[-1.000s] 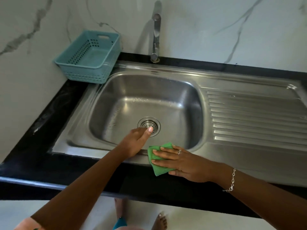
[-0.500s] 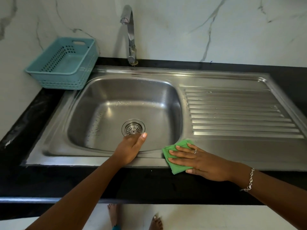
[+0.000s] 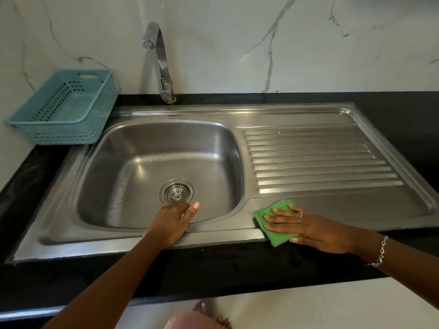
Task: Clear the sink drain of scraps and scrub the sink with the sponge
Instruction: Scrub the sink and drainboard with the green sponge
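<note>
Head view: left hand loosely curled, empty, over the sink front rim beside the drain. Right hand spread flat, pressing the sponge on the front rim. Best to pinch scraps straight from the strainer, sponge kept pinned.

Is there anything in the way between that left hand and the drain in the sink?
Nothing visible. The left hand reaches over the sink's front edge, its fingertips just short of the drain. The basin between them is bare steel with only water drops. The sponge lies off to the side under the right hand.
</note>
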`<state>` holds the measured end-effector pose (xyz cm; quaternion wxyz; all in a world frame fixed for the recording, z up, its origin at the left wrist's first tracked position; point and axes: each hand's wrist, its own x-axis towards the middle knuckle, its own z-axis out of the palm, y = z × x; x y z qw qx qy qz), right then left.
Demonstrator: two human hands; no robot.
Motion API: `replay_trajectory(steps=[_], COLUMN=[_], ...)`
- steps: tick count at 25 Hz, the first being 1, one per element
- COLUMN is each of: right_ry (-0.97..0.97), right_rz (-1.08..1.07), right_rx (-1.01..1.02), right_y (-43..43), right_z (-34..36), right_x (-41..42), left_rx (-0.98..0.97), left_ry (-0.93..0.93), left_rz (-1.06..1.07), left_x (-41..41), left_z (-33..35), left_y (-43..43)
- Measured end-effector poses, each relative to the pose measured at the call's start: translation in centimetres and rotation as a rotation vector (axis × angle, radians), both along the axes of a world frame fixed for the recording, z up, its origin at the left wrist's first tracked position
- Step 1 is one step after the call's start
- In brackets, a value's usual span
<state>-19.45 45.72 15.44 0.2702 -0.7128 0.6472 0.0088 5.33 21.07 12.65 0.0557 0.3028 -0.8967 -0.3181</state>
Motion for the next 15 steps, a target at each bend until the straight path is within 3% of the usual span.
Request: replay_trajectory(steps=[6, 10, 13, 15], right_ry=[0.001, -0.02, -0.233, -0.625], right_rz=[-0.049, -0.202, -0.59, -0.973], right_rx=[0.055, 0.087, 0.112, -0.077], right_y=[2.6, 4.5, 5.8, 6.7], right_z=[1.4, 3.2, 5.1, 6.0], right_x=[-2.8, -4.5, -5.0, -5.9], left_rx=[0.03, 0.104, 0.192, 0.182], left_ry=[-0.073, -0.086, -0.033, 0.005], left_rz=[-0.014, 0.028, 0.072, 0.072], left_x=[-0.3, -0.5, -0.9, -2.0], left_z=[0.0, -0.1, 0.7, 1.1], left_y=[0.1, 0.1, 0.4, 0.9])
